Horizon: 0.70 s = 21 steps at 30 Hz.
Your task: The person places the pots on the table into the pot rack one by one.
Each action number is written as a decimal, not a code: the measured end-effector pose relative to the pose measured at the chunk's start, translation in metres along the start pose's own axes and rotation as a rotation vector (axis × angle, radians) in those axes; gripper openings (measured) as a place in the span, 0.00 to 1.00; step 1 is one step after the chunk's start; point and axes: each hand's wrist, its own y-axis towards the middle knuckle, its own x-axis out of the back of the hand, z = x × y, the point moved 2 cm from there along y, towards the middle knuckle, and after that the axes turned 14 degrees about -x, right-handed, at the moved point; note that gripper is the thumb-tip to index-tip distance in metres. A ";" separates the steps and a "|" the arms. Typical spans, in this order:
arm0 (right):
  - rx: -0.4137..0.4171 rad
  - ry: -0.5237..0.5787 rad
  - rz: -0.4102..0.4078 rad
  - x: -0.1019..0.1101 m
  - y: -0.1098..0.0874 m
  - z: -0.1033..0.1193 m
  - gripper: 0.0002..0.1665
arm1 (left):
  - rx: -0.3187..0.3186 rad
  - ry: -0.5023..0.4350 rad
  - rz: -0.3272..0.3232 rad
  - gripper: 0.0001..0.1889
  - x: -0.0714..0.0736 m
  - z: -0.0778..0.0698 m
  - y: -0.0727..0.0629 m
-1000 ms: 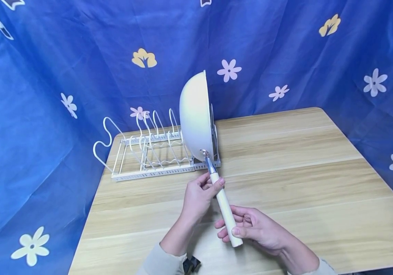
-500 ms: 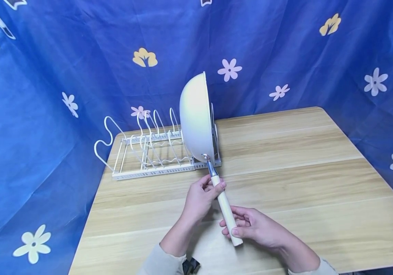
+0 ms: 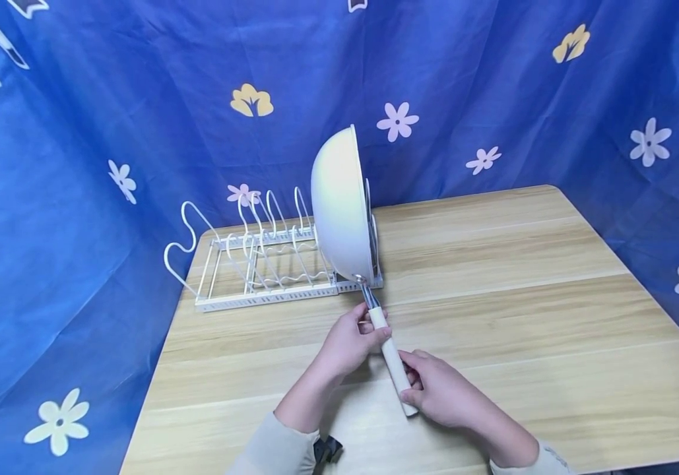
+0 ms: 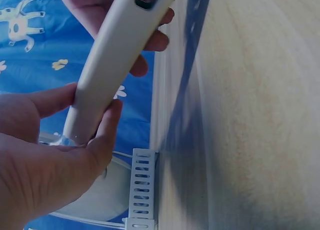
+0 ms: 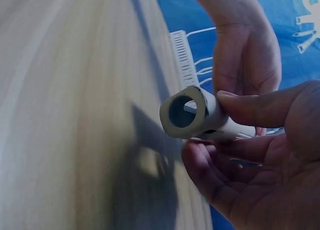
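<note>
A white wok [image 3: 339, 204] stands on edge at the right end of a white wire pan rack [image 3: 274, 298], its rounded underside facing left. Its pale handle [image 3: 396, 369] slants toward me from a shiny metal neck [image 3: 369, 295]. My left hand [image 3: 351, 340] pinches the handle just below that neck, thumb on top. Near the free end, my right hand [image 3: 443, 392] grips the handle between thumb and fingers. The left wrist view shows thumb and finger of the left hand [image 4: 50, 175] on either side of it. A round hollow handle end [image 5: 167, 115] faces the right wrist camera.
The wire dividers [image 3: 264, 251] of the rack rise left of the wok. Blue flowered cloth [image 3: 464, 99] hangs behind and beside the wooden table [image 3: 523, 297]. A small black object [image 3: 328, 450] is by the left sleeve [image 3: 280, 445].
The wok's neck end has shifted slightly down and right, while the handle's free end has risen a little in view. Both hands moved with it, and the right fingers curl in closer.
</note>
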 end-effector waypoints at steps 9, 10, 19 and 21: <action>-0.024 -0.076 -0.079 -0.004 0.000 -0.003 0.41 | -0.014 0.145 0.013 0.22 -0.008 -0.002 -0.003; -0.026 -0.074 -0.079 -0.005 0.000 -0.003 0.40 | -0.017 0.171 0.012 0.22 -0.008 -0.003 -0.004; 0.036 -0.367 -0.217 -0.006 -0.010 0.005 0.40 | -0.245 1.042 0.056 0.42 -0.020 -0.024 -0.035; 0.051 -0.466 -0.248 -0.006 -0.014 0.008 0.40 | -0.272 1.150 0.077 0.41 -0.022 -0.028 -0.044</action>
